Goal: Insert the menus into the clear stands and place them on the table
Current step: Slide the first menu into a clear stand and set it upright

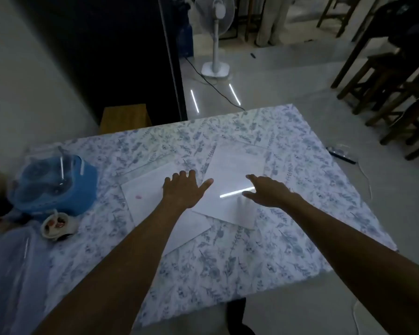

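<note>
Two white menu sheets lie flat on the floral tablecloth [288,213]. The left sheet [145,192] is partly under my left forearm. The right sheet [232,170] overlaps it and carries a bright strip of reflected light, so it may sit in or under a clear stand; I cannot tell which. My left hand [183,189] rests flat with fingers spread where the two sheets meet. My right hand [269,191] hovers with fingers apart over the right sheet's right edge. Neither hand holds anything.
A blue basket under clear plastic [56,184] stands at the table's left, with a small cup [58,224] in front of it. Beyond the table are a white pedestal fan [215,37] with its cable, a wooden box [125,118], and dark wooden stools [392,88] on the right.
</note>
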The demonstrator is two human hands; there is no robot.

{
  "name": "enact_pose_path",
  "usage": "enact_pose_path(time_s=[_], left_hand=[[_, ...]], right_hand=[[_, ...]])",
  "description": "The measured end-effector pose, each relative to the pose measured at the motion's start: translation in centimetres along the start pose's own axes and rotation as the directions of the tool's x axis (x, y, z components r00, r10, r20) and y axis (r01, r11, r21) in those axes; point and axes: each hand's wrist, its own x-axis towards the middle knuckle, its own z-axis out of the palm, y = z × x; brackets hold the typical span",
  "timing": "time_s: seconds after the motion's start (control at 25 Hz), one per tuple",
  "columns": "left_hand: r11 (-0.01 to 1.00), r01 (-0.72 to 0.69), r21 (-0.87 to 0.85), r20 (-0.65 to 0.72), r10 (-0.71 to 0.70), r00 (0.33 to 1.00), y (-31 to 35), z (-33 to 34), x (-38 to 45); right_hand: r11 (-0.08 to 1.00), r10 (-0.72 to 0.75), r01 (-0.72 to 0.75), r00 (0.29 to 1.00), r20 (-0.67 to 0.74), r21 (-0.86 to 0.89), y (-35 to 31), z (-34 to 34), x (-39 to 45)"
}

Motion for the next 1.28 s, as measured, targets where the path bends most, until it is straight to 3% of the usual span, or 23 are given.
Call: enact_pose_path(time_s=[0.28, 0.44, 0.6, 0.68, 0.8, 0.88, 1.0, 1.16, 1.28], left_hand=[[0.993, 0.084, -0.083, 0.196, -0.066, 0.978, 3.9, 5.2, 7.9], [0.952, 0.173, -0.252, 0.138, -0.142, 0.98, 5.3, 6.1, 9.2], [0.906, 0.226, -0.358, 0.148, -0.184, 0.972, 5.1, 5.8, 9.9], [0.877, 0.244, -0.413, 0.147, -0.2, 0.969, 4.8, 5.9, 9.5], [0.82, 0.262, -0.509, 0.143, -0.22, 0.965, 4.1, 5.8, 8.0], [0.802, 0.257, -0.539, 0.131, -0.221, 0.966, 3.1, 6.1, 6.7], [0.763, 0.199, -0.615, 0.1, -0.175, 0.979, 1.1, 6.3, 4.4], [0.594, 0.102, -0.798, 0.089, -0.051, 0.995, -0.8, 4.3, 0.4], [0.606, -0.056, -0.793, 0.004, 0.097, 0.995, -1.1, 2.1, -2.6]], right_hand=[[0.955, 0.184, -0.189, 0.982, 0.043, 0.229, 5.7, 2.0, 6.3], [0.864, 0.269, -0.306, 0.952, 0.148, 0.399, 5.8, 1.7, 8.1], [0.843, 0.296, -0.316, 0.948, 0.115, 0.435, 6.0, 1.7, 8.3], [0.751, 0.312, -0.342, 0.938, 0.153, 0.565, 6.6, 2.0, 7.6], [0.437, 0.387, -0.405, 0.891, 0.238, 0.803, 7.3, 2.3, 6.0], [0.283, 0.35, -0.399, 0.89, 0.294, 0.872, 7.0, 2.6, 4.2], [0.197, 0.307, -0.327, 0.916, 0.259, 0.924, 6.1, 3.6, 0.0], [0.055, 0.321, -0.243, 0.923, 0.214, 0.968, 6.1, 4.4, -5.3], [0.105, 0.336, -0.217, 0.926, 0.171, 0.97, 5.4, 3.3, -9.0]])
